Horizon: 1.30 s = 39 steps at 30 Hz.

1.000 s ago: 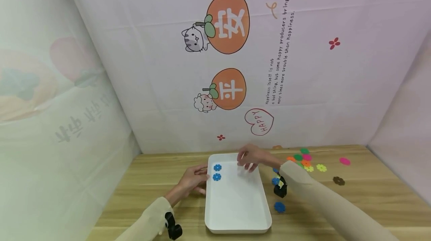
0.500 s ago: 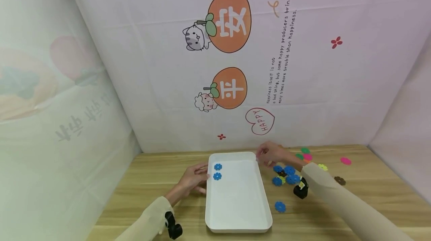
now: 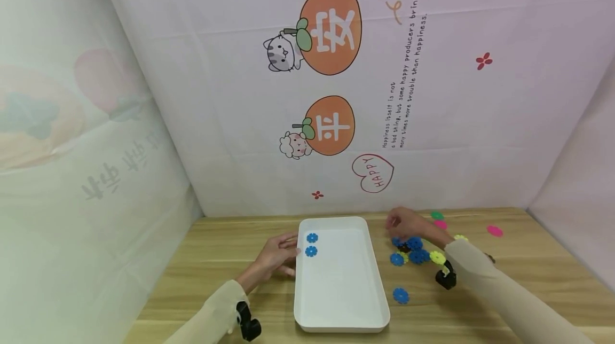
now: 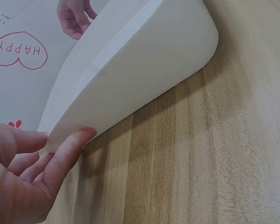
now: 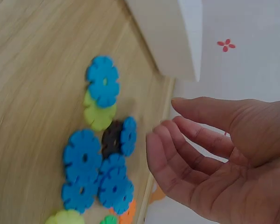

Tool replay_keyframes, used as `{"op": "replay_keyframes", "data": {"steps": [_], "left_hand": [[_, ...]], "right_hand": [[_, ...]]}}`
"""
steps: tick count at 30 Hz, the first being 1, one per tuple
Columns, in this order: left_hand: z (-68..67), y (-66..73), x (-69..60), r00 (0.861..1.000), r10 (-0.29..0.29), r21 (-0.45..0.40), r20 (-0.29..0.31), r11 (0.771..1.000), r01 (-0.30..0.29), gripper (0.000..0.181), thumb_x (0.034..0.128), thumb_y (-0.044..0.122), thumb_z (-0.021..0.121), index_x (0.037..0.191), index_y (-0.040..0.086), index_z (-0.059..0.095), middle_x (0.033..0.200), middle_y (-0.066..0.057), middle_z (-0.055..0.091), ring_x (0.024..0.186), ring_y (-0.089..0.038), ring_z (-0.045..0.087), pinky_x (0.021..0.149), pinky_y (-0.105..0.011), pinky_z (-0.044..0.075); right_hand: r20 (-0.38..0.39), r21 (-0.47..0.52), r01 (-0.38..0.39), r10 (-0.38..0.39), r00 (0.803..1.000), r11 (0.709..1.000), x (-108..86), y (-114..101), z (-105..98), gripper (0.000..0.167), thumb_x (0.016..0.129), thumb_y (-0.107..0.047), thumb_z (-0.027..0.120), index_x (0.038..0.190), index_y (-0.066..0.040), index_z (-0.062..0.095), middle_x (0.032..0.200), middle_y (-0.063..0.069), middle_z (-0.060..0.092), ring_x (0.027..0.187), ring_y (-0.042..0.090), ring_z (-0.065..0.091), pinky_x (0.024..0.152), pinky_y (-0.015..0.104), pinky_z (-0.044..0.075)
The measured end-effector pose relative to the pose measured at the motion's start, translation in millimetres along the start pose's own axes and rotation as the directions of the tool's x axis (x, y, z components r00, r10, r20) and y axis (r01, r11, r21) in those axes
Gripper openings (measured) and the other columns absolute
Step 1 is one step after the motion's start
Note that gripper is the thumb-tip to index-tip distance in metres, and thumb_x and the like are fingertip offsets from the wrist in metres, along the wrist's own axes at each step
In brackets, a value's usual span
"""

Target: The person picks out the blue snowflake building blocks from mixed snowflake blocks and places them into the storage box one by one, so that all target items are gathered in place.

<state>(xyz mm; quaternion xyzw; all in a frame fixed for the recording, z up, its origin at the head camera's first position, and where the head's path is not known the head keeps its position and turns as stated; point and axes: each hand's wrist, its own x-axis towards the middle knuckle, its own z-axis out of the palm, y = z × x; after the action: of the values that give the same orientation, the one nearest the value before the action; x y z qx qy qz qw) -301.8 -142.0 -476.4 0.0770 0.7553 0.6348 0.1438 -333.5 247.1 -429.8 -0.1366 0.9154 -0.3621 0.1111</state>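
left hand (image 3: 276, 256): fingers spread, tips against outer left wall of white tray (image 3: 342, 290) | right hand (image 3: 405, 225): fingers loosely bent, thumb apart, above table (image 3: 206, 264) near mixed disc pile (image 3: 419, 257) | 2 blue flower discs (image 3: 312, 238): inside tray, far left part | 1 blue disc (image 3: 401, 296): on table, just right of tray

A wood-grain tabletop (image 3: 230, 240) supports one white rectangular tray (image 3: 342, 290). Right of the tray: a single blue notched disc (image 3: 401, 295) and, farther back, a cluster of overlapping notched discs (image 3: 418, 256). One pink disc (image 3: 495, 231) lies apart at far right.
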Motion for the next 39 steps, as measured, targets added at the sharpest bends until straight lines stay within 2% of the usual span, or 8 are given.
{"op": "replay_keyframes", "data": {"steps": [3,5,9,14,19,22,31,39], "left_hand": [[0.0,-0.3,0.6,1.000,0.000,0.006,0.000,1.000,0.000,0.058,0.1000,0.004,0.066,0.155,-0.001,0.046,0.149,-0.031,0.054,0.115,-0.039,0.071,0.061,-0.038,0.067],[0.0,-0.1,0.7,1.000,0.000,0.007,0.000,1.000,0.000,0.058,0.0999,0.003,0.065,0.155,-0.002,0.046,0.149,-0.031,0.054,0.114,-0.039,0.071,0.060,-0.037,0.067],[0.1,0.9,0.3,1.000,-0.003,0.004,-0.002,1.000,0.003,0.058,0.0998,0.002,0.065,0.154,-0.003,0.046,0.148,-0.032,0.054,0.113,-0.039,0.071,0.059,-0.037,0.067],[-0.4,0.7,0.3,1.000,-0.008,0.001,-0.005,1.000,0.008,0.059,0.0993,0.003,0.066,0.154,-0.003,0.046,0.149,-0.032,0.053,0.113,-0.039,0.072,0.059,-0.037,0.067],[-0.2,1.2,-0.2,1.000,-0.009,-0.002,-0.003,1.000,0.009,0.058,0.0996,0.002,0.065,0.154,-0.002,0.046,0.149,-0.032,0.054,0.114,-0.040,0.071,0.061,-0.039,0.067],[0.4,1.6,-0.6,1.000,-0.011,-0.004,-0.004,1.000,0.011,0.058,0.1001,0.002,0.065,0.155,-0.002,0.046,0.149,-0.032,0.054,0.114,-0.040,0.071,0.061,-0.039,0.068],[0.5,3.1,-1.7,1.000,-0.008,-0.007,0.002,1.000,0.008,0.057,0.1021,0.004,0.063,0.156,-0.001,0.045,0.152,-0.030,0.052,0.114,-0.037,0.071,0.061,-0.036,0.067],[-1.5,-0.1,-1.2,1.000,-0.006,-0.007,0.010,1.000,0.006,0.057,0.1024,0.004,0.063,0.156,-0.002,0.044,0.151,-0.031,0.052,0.117,-0.040,0.070,0.062,-0.038,0.068]], "right_hand": [[-0.023,-0.058,0.035,-0.037,0.999,0.998,-2.3,5.8,-1.1,0.012,0.094,0.003,0.070,0.101,0.008,0.063,0.101,0.021,0.065,0.083,0.024,0.065,0.068,0.035,0.065],[-0.027,-0.098,0.047,-0.050,0.998,0.994,-3.7,9.6,-2.2,0.012,0.092,0.003,0.072,0.098,0.006,0.063,0.117,0.030,0.062,0.087,0.026,0.065,0.070,0.035,0.063],[-0.008,-0.155,0.057,-0.059,0.998,0.986,-6.5,14.9,-4.2,0.015,0.086,0.000,0.077,0.094,0.002,0.064,0.149,0.042,0.039,0.095,0.030,0.066,0.077,0.037,0.064],[0.031,-0.170,0.073,-0.069,0.997,0.983,-7.2,17.3,-4.7,0.019,0.084,-0.001,0.080,0.095,0.002,0.065,0.123,0.032,0.059,0.092,0.028,0.065,0.073,0.032,0.061],[0.022,-0.156,0.001,0.002,1.000,0.988,-8.4,16.3,-1.8,0.023,0.084,-0.001,0.083,0.097,0.001,0.065,0.099,0.016,0.068,0.088,0.025,0.064,0.072,0.034,0.059],[0.008,-0.148,-0.009,0.011,1.000,0.989,-8.8,18.3,0.6,0.023,0.084,0.000,0.083,0.098,0.001,0.064,0.097,0.015,0.068,0.086,0.024,0.063,0.071,0.035,0.059],[0.002,-0.136,0.103,-0.104,0.995,0.985,-10.9,24.4,2.7,0.021,0.085,0.004,0.080,0.094,0.002,0.062,0.091,0.016,0.066,0.080,0.022,0.061,0.065,0.031,0.055],[0.004,-0.024,0.073,-0.073,0.997,0.997,-6.3,19.9,2.6,0.013,0.088,0.010,0.071,0.096,0.006,0.063,0.086,0.013,0.063,0.074,0.019,0.060,0.062,0.031,0.056]]}}
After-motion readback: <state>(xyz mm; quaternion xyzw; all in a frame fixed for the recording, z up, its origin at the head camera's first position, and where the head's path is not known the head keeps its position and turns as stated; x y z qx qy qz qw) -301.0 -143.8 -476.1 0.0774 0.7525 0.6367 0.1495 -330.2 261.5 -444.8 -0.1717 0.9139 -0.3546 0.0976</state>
